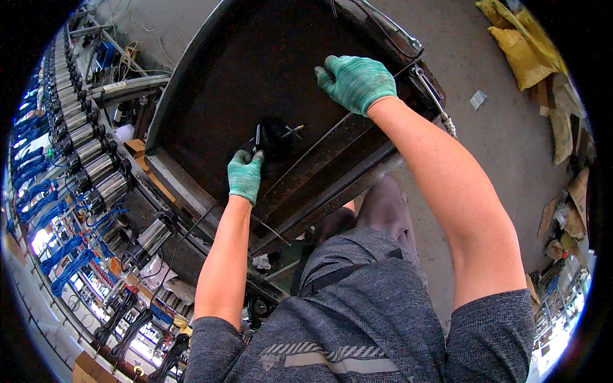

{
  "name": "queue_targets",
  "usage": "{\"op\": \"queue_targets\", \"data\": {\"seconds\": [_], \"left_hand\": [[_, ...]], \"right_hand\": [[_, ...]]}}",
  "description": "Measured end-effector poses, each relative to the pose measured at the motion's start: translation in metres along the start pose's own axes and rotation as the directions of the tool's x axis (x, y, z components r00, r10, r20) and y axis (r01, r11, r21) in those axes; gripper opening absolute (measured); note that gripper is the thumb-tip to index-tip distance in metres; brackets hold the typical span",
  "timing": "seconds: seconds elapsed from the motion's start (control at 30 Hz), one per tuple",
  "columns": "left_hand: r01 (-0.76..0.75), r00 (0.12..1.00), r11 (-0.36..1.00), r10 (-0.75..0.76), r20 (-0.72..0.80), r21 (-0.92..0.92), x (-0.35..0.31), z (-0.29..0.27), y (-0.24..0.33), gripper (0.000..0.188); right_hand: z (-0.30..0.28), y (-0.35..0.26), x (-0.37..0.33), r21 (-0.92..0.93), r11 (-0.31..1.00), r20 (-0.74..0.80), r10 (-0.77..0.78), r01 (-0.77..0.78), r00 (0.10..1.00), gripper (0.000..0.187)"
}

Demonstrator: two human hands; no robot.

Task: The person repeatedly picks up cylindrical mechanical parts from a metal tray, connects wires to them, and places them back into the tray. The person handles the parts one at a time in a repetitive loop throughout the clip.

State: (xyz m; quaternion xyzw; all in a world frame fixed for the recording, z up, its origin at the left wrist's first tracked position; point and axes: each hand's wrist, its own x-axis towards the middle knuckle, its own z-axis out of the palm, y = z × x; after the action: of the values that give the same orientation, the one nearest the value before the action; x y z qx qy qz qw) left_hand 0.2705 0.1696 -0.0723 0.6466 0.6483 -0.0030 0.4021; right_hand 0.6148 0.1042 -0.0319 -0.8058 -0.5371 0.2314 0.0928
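While the head view is looking down into a dark, rust-toned metal tray [204,83], the gloved left hand [244,177] is pinching a slim dark piece [258,137] with a shiny edge between thumb and fingertips. That piece is standing out beyond the fingertips, its long axis running nearly in line with the left forearm and pointing away from the body. Just to its right, a black tangled bundle [274,140] is lying over the tray; whether it is joined to the slim piece, I cannot tell against the dark metal. A thin metal tip [297,129] is jutting from the bundle's right side, so it is pointing away from the left hand, toward the right-hand side of the tray.

The gloved right hand [359,85] is hanging farther out and to the right, well apart from the bundle, with the left hand being clearly the nearer one. Its fingers are curling under, and whether they are gripping anything is staying hidden. Just right of it, a ring-ended wrench [429,89] is lying along the tray's right rim.
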Motion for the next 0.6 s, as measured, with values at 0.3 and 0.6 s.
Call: {"op": "queue_targets", "data": {"seconds": [0.3, 0.6], "left_hand": [[-0.021, 1.0, 0.999, 0.021, -0.007, -0.029, 0.005, 0.0, -0.019, 0.024], [-0.004, 1.0, 0.999, 0.003, -0.02, -0.036, -0.011, -0.008, 0.004, 0.028]], "right_hand": [[-0.001, -0.002, 0.0, 0.005, 1.0, 0.01, 0.009, -0.009, 1.0, 0.043], [0.012, 0.004, 0.0, 0.016, 1.0, -0.129, -0.021, 0.023, 0.991, 0.04]]}}
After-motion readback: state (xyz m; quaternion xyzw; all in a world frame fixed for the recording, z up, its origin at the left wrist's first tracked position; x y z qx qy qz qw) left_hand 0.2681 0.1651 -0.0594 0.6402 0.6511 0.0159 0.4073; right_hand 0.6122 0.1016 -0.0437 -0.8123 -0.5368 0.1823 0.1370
